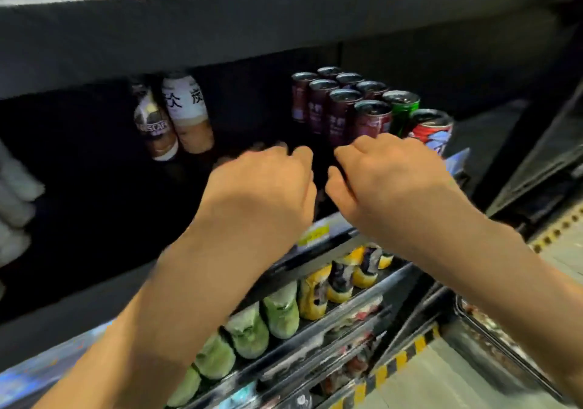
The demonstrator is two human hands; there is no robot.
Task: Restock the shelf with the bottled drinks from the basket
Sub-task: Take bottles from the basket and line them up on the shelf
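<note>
Shelf with bottles, cans

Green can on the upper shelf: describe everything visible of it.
The green can stands upright near the right end of the shelf. Glossy metal-looking green side, dark top with a silvery rim. A dark red can stands close on its left, a red-and-blue can in front. The right hand hides its base.

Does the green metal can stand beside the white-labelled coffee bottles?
No, the green metal can stands between dark maroon cans and a red can, apart from the white-labelled bottles.
</note>
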